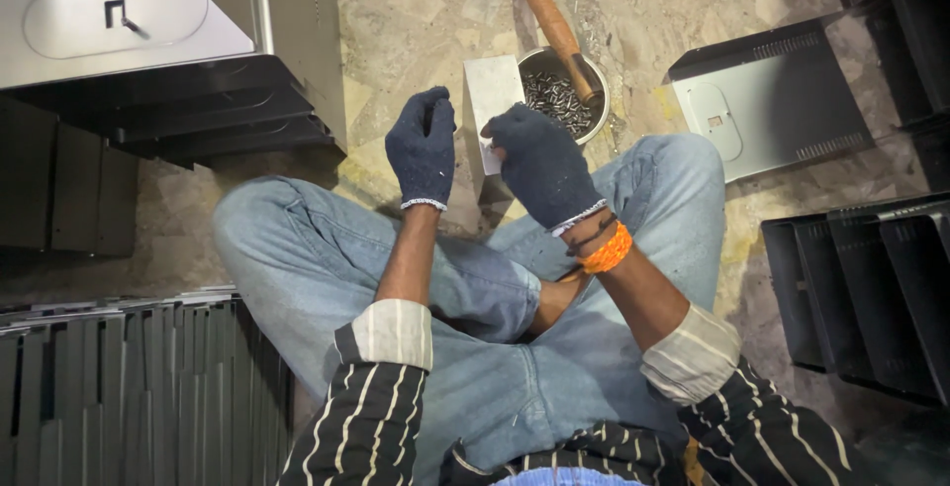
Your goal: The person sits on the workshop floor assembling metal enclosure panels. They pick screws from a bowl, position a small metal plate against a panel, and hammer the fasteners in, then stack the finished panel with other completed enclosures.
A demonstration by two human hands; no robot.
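I sit cross-legged on a stone floor in blue jeans. Both hands wear dark knit gloves. My left hand point(423, 147) is curled closed just left of a small grey metal block point(492, 93) that stands on the floor in front of my legs; something thin may be pinched in its fingers, too small to tell. My right hand point(541, 164) is closed at the block's front right, its fingertips touching a small pale piece against the block. Behind the block sits a round metal bowl point(564, 102) full of small dark rivets or pins, with a wooden-handled hammer point(556, 26) resting across it.
A grey sheet-metal cover point(767, 110) with slotted vents lies at the right. Stacks of dark metal trays point(866, 283) stand at right and lower left point(129, 387). A larger metal housing point(148, 31) sits on stacked black panels at upper left.
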